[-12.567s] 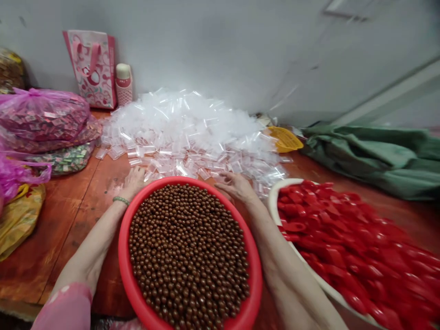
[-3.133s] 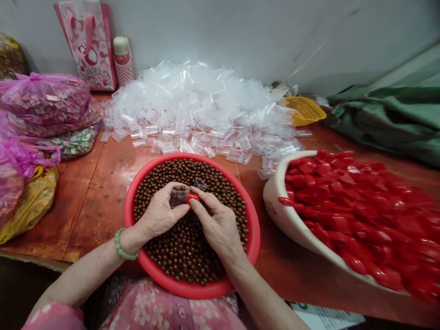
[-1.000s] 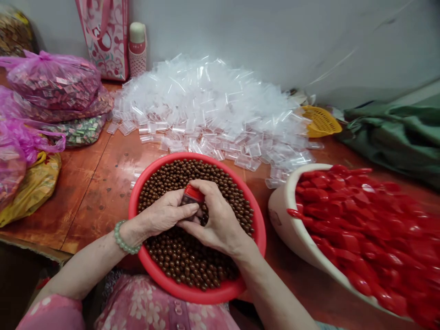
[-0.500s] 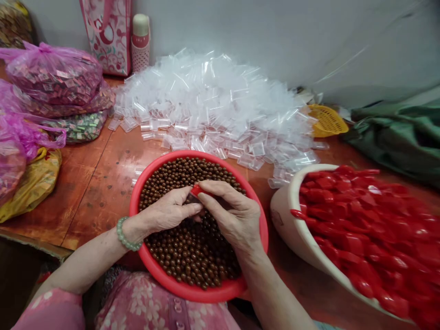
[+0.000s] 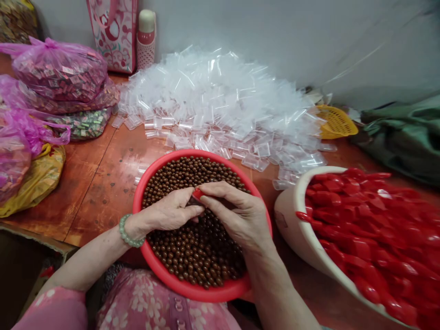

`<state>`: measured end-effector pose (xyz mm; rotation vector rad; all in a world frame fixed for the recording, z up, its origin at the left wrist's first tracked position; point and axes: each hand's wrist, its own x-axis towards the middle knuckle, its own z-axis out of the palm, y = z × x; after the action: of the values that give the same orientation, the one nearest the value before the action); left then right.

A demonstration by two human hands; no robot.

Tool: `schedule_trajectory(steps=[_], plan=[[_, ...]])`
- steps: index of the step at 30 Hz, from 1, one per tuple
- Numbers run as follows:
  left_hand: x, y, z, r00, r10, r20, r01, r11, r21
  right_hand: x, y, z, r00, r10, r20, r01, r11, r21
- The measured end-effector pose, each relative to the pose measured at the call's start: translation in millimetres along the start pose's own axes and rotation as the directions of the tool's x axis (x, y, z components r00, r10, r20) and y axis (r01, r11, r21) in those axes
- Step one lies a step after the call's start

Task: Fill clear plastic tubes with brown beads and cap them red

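Note:
Both hands meet above a red basin (image 5: 139, 197) full of small round brown balls (image 5: 192, 252). My left hand (image 5: 173, 208), with a green bead bracelet (image 5: 126, 231) at the wrist, is closed around a small clear container, mostly hidden, that looks dark inside. Thumb and fingers of my right hand (image 5: 237, 208) pinch a small red plastic cap (image 5: 197, 194) at the container's end. Whether the cap is fully seated cannot be seen.
A white bucket (image 5: 299, 201) heaped with red plastic caps (image 5: 364, 229) stands right. Clear plastic containers (image 5: 220, 101) lie piled behind the basin, beside a yellow basket (image 5: 337, 121). Pink bags (image 5: 62, 73) of small pieces, a tote (image 5: 115, 36) and a bottle (image 5: 146, 41) are left.
The view has shifted slightly, so the surroundings sit a little further right. Both hands keep their hold on the container and cap, with only slight finger movement.

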<state>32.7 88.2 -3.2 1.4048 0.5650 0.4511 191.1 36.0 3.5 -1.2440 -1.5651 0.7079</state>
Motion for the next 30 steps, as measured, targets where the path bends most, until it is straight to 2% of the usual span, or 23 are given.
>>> schedule_trajectory(steps=[4,7,11,13,15,19,25,27,30], plan=[[2.1,-3.1,-0.5,1.0,0.0,0.009,0.001,0.988,-0.156,-1.1,0.7,1.4,0.996,-0.073,-0.056,0.068,0.995,-0.075],[1.9,-6.3,-1.1,1.0,0.001,0.007,0.001,0.96,-0.279,-1.6,1.6,0.3,0.983,-0.183,0.001,0.179,0.964,-0.198],[1.7,-7.5,-1.6,0.999,-0.052,-0.005,0.045,0.907,-0.419,-3.6,1.3,2.5,0.949,-0.26,0.176,0.31,0.867,-0.391],[2.9,-6.5,-0.6,0.997,-0.075,0.023,0.076,0.85,-0.521,-5.1,1.8,7.4,0.947,-0.268,0.178,0.321,0.81,-0.491],[4.4,-4.9,1.1,0.996,-0.079,0.036,0.086,0.8,-0.594,-5.8,3.2,12.5,0.945,-0.299,0.129,0.317,0.75,-0.58],[6.0,-2.7,3.2,0.995,-0.075,0.062,0.097,0.777,-0.622,-3.5,6.4,15.6,0.907,-0.408,0.108,0.378,0.673,-0.636],[3.7,-5.9,2.2,0.991,-0.078,0.105,0.126,0.769,-0.627,-1.1,5.0,12.7,0.873,-0.475,0.115,0.425,0.622,-0.658],[3.4,-6.3,2.0,0.989,-0.076,0.123,0.137,0.764,-0.631,-1.8,4.0,12.6,0.866,-0.487,0.114,0.43,0.609,-0.666],[5.0,-4.2,2.4,0.993,-0.094,0.077,0.121,0.725,-0.678,-3.1,4.3,11.9,0.873,-0.471,0.123,0.42,0.599,-0.682]])
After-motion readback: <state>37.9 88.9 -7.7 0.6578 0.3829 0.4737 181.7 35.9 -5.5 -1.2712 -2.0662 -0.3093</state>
